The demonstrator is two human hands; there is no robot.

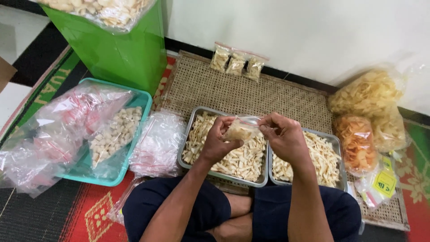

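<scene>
Right now both hands hold one small clear bag (242,127) of pale snack sticks above the two metal trays. The left hand (218,141) cups the bag from below and from its left side, fingers curled shut around its filled body. The right hand (283,136) pinches the bag's top edge, thumb and fingers closed on the plastic. The bag lies roughly level, its long axis running left to right, with the filled end toward the left hand and the mouth toward the right hand. Whether the mouth is sealed cannot be told.

Beneath the hands, the left tray (191,134) and the right tray (337,145) sit side by side, touching, both holding pale sticks. They rest on a woven mat (251,94). At the mat's far edge three filled bags (236,62) lean against the wall. Just left of the trays lies a pile of empty bags (156,143), and beyond it a teal basin (141,101) with a bag of round pale pieces and more plastic. A green bin (121,49) stands behind the basin. To the right sit large bags of yellow and orange crackers (367,112).
</scene>
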